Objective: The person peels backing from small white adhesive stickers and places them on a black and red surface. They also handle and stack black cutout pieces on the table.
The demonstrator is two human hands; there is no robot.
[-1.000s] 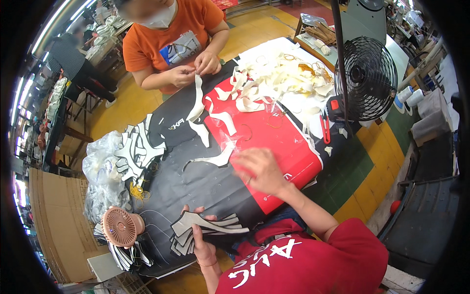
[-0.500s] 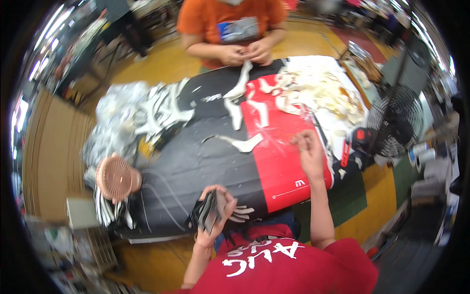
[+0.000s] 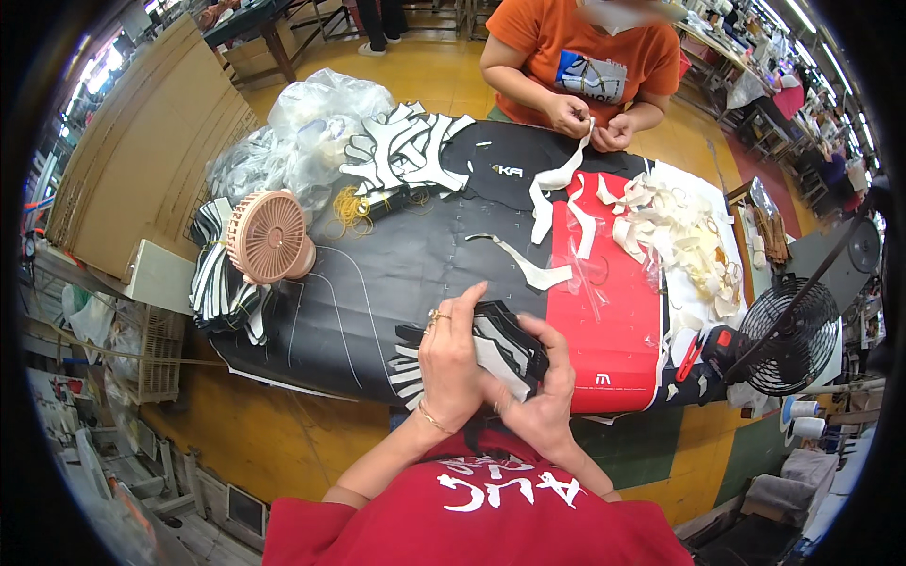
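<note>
Right hand [image 3: 547, 401] has joined left hand [image 3: 451, 363], both grips grasping striped pieces [image 3: 505, 344].

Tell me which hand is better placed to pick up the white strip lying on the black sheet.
Right. The right hand sits nearer the white strip; the left hand lies farther left. Both hands grip the black-and-white cut pieces.

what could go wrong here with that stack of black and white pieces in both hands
1. The left hand and right hand hold the stack of black-and-white pieces near the table's near edge; a loose piece might slide off to the floor.
2. More striped pieces lie fanned under the hands and could get mixed in or swept off.
3. The pink fan may blow light white strips about if running.
</note>
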